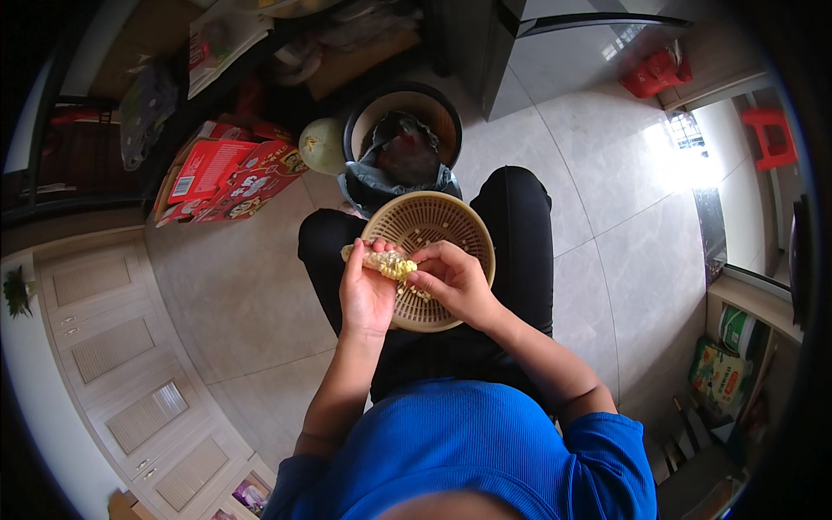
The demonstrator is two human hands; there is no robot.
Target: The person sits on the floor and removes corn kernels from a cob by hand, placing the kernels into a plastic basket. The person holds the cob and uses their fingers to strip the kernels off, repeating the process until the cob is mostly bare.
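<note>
An ear of corn (387, 263) lies across my left hand (367, 290), whose fingers wrap round it from below. Much of its left part looks stripped to the cob, while yellow kernels cover the right end. My right hand (458, 279) pinches at that right end with thumb and forefinger. Both hands are above a tan plastic basket (481, 227) with slotted sides, resting on my lap between my thighs. Loose pale kernels are scattered inside it. My hands hide part of the basket's bottom.
Just beyond the basket stands a dark-rimmed bin (451, 121) lined with a grey bag. A pale green round melon or gourd (321, 146) sits left of it, near red cardboard boxes (251, 179). Cabinets (143, 364) line the left; a red stool (768, 137) is at the far right.
</note>
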